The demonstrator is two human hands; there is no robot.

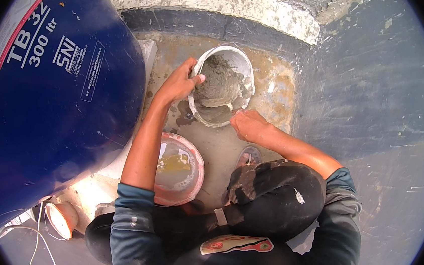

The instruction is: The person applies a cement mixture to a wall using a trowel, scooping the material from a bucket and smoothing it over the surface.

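A whitish bucket (pixel 252 75) stands ahead of me, with wet grey mortar (pixel 222 75) inside. My left hand (pixel 180 83) is closed on its left rim, the thumb over the inner edge. At the bucket's lower right edge, my right hand (pixel 249 124) is closed in a fist round the handle of a trowel. The trowel's mortar-smeared blade (pixel 215 102) lies inside the bucket, against the mortar. Most of the handle is hidden by my fingers.
A large blue water tank (pixel 86 126) fills the left side. Nearer me sits a pinkish-red pail (pixel 199 174) of cloudy water. A small orange bucket (pixel 66 218) and white cables (pixel 38 233) lie at lower left. Grey walls (pixel 370 106) bound the right and back.
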